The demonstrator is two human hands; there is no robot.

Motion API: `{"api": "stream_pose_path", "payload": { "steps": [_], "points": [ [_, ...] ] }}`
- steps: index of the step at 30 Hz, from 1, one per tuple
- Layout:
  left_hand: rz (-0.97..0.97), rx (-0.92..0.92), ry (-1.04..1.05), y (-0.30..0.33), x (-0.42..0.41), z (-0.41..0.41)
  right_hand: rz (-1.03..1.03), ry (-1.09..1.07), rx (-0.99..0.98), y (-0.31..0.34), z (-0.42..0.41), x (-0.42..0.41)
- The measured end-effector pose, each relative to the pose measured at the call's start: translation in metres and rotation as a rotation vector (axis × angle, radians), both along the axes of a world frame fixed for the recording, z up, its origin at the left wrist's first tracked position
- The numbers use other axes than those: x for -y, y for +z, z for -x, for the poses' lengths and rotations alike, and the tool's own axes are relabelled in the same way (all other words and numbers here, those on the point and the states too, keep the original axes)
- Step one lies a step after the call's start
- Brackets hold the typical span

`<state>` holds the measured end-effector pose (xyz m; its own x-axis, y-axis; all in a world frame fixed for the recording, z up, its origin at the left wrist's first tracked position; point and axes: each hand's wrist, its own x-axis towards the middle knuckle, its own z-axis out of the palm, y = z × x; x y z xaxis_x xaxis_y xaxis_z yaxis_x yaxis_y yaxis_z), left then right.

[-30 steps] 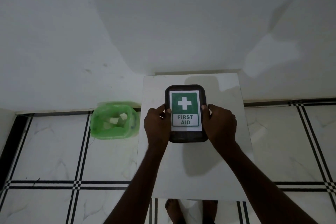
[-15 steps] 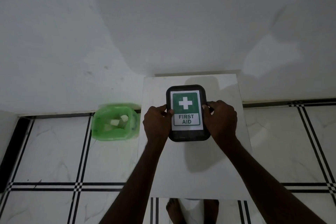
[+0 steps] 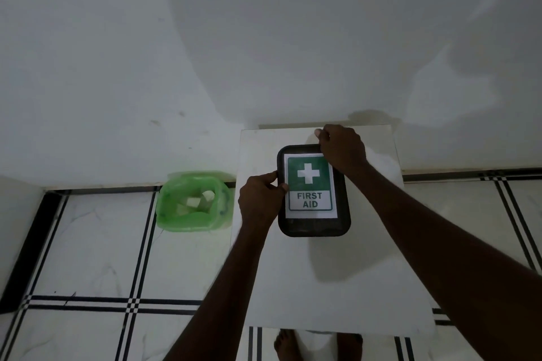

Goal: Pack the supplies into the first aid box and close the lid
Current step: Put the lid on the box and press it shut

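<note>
- the first aid box lay flat on the white surface, toward its far end near the wall, lid shut, the green-and-white label with its cross facing up.
- the left hand gripped the box's left edge, thumb curled over the rim and touching the label's border.
- the right hand was at the far right corner of the box, fingers bent down over the rim there and clenched on it; the arm crossed above the right side of the surface.
- a green bin stood on the tiled floor just left of the surface, against the wall, with pale scraps of paper inside.
- bare feet showed below the near edge of the surface.
- the light was dim, and the hands cast soft shadows on the wall and the surface.
</note>
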<state>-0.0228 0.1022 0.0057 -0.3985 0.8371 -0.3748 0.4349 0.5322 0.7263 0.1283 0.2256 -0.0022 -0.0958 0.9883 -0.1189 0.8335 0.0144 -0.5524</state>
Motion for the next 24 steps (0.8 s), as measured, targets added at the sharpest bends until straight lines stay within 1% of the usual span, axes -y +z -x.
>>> {"api": "stream_pose_path", "payload": {
  "steps": [5, 8, 11, 13, 16, 19, 22, 24],
  "points": [
    [-0.019, 0.126, 0.028, -0.002, 0.002, 0.002, -0.047, -0.039, 0.017, -0.013, -0.003, 0.003],
    [-0.023, 0.147, 0.050, 0.001, 0.002, 0.001, -0.077, -0.025, 0.045, -0.014, -0.002, 0.002],
    [-0.006, 0.154, 0.068, 0.002, 0.001, 0.001, -0.046, 0.008, 0.086, -0.008, -0.003, 0.003],
    [0.025, 0.216, 0.078, 0.002, -0.001, 0.003, -0.014, -0.001, 0.085, -0.002, -0.005, 0.000],
    [0.098, 0.285, 0.075, 0.006, -0.009, 0.016, 0.091, -0.048, -0.029, 0.007, -0.008, -0.002],
    [0.068, 0.329, 0.092, 0.014, -0.029, 0.027, 0.235, -0.128, -0.144, 0.005, -0.022, 0.005],
    [0.047, 0.333, 0.112, 0.016, -0.053, 0.028, 0.357, -0.266, -0.381, 0.000, -0.035, 0.009],
    [0.076, 0.330, 0.099, 0.011, -0.064, 0.027, 0.398, -0.316, -0.489, 0.002, -0.038, 0.009]
  ]
}}
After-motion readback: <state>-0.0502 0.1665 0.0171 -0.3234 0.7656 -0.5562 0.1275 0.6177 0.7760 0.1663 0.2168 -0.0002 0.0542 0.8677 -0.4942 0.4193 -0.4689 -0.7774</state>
